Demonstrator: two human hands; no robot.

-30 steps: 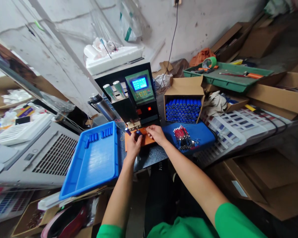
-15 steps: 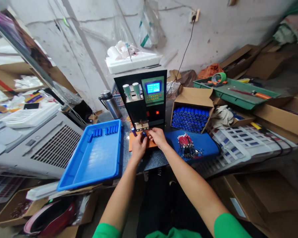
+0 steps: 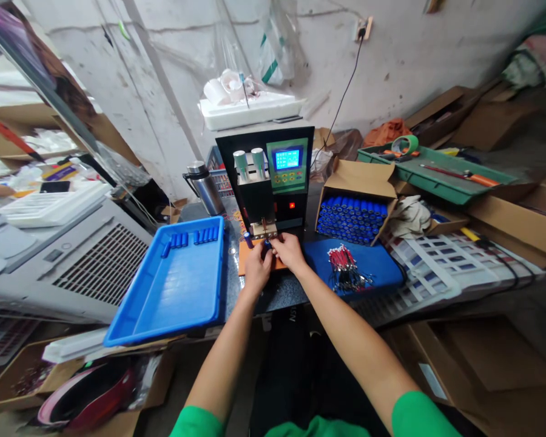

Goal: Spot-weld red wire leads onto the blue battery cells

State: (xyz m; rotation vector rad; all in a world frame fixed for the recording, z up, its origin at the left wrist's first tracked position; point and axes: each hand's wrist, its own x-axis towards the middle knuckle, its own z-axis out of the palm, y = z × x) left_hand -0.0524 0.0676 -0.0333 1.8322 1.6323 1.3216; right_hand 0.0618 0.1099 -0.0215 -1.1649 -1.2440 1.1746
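Note:
My left hand [image 3: 258, 267] is closed around a blue battery cell [image 3: 268, 244] at the foot of a black spot welder [image 3: 291, 220], just under its electrodes [image 3: 264, 227]. Beside it, my right hand [image 3: 288, 250] is pinched together close to the cell's end; whatever its fingertips hold is too small to make out. Both hands are over an orange base plate [image 3: 247, 262]. A second blue cell [image 3: 248, 240] stands just left of my left fingers. The welder has a lit blue screen [image 3: 286, 159].
On the left lies a blue tray [image 3: 182, 297] with several cells at its far end. To the right, an open carton [image 3: 358, 176] of blue cells stands behind red and black wire leads [image 3: 343, 261] on a blue pad [image 3: 382, 265]. A steel flask [image 3: 205, 189] stands behind the tray.
The view has shifted slightly, so the scene sits a little further right. Both hands stay at the welder with almost the same grip.

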